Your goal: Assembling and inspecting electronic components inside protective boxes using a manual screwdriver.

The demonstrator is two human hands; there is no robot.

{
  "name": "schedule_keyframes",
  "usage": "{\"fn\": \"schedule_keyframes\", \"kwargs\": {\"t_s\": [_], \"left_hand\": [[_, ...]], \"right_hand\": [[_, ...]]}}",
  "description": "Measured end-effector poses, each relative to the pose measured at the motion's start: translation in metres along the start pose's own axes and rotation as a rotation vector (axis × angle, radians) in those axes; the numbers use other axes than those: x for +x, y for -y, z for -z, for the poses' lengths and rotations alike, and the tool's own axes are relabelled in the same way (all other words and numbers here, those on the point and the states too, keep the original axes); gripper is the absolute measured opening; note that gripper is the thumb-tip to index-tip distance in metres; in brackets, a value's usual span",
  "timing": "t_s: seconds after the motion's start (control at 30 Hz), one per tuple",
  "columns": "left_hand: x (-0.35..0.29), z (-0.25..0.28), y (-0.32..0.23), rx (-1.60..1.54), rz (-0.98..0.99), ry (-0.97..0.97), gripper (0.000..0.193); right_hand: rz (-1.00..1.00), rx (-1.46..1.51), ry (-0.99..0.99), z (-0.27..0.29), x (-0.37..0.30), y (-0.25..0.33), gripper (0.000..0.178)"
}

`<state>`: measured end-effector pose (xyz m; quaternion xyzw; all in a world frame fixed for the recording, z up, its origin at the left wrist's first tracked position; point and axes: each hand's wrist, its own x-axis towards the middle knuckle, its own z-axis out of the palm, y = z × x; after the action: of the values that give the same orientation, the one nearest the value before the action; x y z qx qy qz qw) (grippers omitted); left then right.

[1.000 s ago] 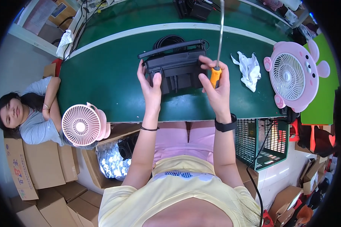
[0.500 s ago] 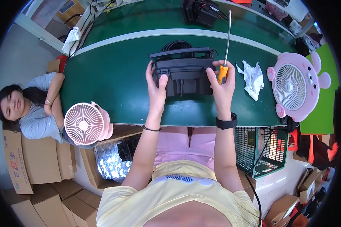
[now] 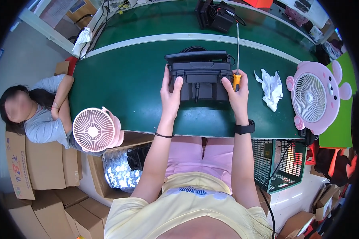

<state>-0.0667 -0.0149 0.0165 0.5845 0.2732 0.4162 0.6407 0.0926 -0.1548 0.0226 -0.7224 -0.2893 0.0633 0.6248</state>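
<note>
A black plastic box (image 3: 206, 75) with front latches and a flat panel along its top is held over the green table. My left hand (image 3: 171, 97) grips its left side, thumb on the front by a latch. On the right side, my right hand (image 3: 239, 97) grips the box with the thumb at the other latch. That same hand also holds a screwdriver (image 3: 236, 82), orange-handled, its long metal shaft pointing away from me. A short black cable hangs down the front of the box. Behind it a coil of black cable (image 3: 193, 49) is partly hidden.
Right of my hands lie a crumpled white cloth (image 3: 271, 89) and a pink animal-shaped fan (image 3: 321, 95). A small pink fan (image 3: 93, 130) stands at the left edge, beside a seated person (image 3: 46, 115) with folded arms. More black devices (image 3: 217, 18) sit on the far shelf. A green crate (image 3: 283, 165) stands below right.
The top panel of the box has tipped, showing more of its dark face and less of the cable coil. The whole view has shifted slightly. Both hands keep their hold.
</note>
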Motion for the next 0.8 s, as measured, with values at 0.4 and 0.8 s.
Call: {"fn": "schedule_keyframes", "kwargs": {"t_s": [0.4, 0.8], "left_hand": [[-0.065, 0.010, -0.009, 0.022, -0.107, -0.436, 0.088], [0.011, 0.010, -0.078, 1.241, -0.846, 0.264, 0.072]], "right_hand": [[-0.015, 0.054, -0.044, 0.028, -0.078, 0.017, 0.032], [-0.033, -0.001, 0.057, 0.051, -0.125, 0.015, 0.040]]}}
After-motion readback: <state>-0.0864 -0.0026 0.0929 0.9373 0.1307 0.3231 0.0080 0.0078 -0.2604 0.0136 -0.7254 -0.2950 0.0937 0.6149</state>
